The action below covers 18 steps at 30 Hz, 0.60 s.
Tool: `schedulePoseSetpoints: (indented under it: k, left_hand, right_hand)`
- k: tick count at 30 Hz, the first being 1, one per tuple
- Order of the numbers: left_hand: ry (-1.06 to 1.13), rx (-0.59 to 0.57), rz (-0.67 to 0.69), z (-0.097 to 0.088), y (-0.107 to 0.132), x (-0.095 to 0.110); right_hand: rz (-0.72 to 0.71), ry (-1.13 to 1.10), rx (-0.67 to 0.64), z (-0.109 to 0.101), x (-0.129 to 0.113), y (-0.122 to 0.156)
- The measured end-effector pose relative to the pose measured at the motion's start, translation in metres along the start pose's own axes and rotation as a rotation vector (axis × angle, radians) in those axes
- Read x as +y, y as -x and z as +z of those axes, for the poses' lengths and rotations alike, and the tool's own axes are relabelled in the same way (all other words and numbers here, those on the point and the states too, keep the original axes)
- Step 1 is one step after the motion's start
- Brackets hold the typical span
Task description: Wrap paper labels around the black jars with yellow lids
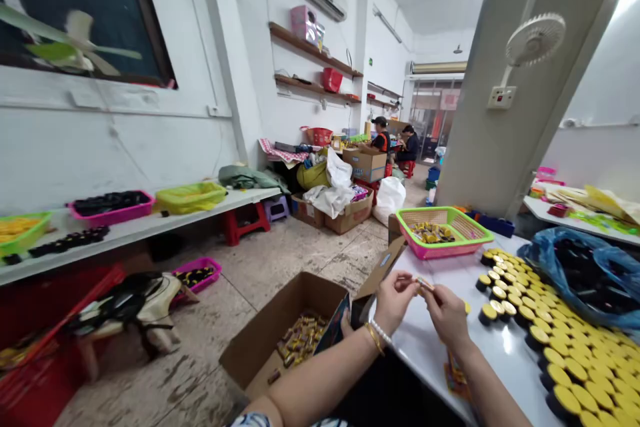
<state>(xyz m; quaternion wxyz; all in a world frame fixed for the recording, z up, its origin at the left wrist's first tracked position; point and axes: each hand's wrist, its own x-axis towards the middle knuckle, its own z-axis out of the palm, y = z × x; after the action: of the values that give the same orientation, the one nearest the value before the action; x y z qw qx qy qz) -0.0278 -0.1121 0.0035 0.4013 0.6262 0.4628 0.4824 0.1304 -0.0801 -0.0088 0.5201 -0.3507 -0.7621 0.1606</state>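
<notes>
My left hand (393, 301), with a white and a gold bracelet at its wrist, pinches one end of a small shiny piece (424, 283) with pale and brownish parts. From the other side, my right hand (447, 315) holds the same piece between thumb and fingers. Its exact kind is too small to make out. Both hands are above the near left edge of the white table (415, 333). Right of them stand many black round pieces with yellow tops (570, 347), packed in rows. Below and left, an open cardboard box (260, 347) contains many small gold-and-brown cylinders (303, 339).
A green-and-pink basket (445, 250) with small gold pieces sits at the table's far end. A blue plastic bag (545, 247) of black parts lies at right. Along the left wall runs a bench (135, 221) with trays. Two people sit working far back.
</notes>
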Motion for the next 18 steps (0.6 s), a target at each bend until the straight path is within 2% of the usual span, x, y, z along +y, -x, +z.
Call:
schedulePoseSetpoints:
  k: [3,4,6,12,18]
  left_hand:
    - [0.145,0.254,-0.066,0.000,0.000,-0.004]
    - [0.242,0.313,-0.100,0.000,-0.001,-0.005]
    - [0.423,0.358,-0.167,-0.001,-0.004,-0.009]
    - [0.610,0.171,-0.297,0.004,-0.013,-0.019]
    - [0.520,0.018,-0.281,-0.002,-0.017,-0.026]
  right_hand:
    - [0.023,0.044,0.024,0.004,0.007,0.003]
    - [0.034,0.046,0.017,0.005,0.009,0.003]
    - [0.057,0.044,-0.010,0.006,0.013,0.005]
    - [0.101,0.065,-0.033,-0.002,0.014,0.006]
    - [0.095,0.072,-0.069,0.001,0.008,0.002]
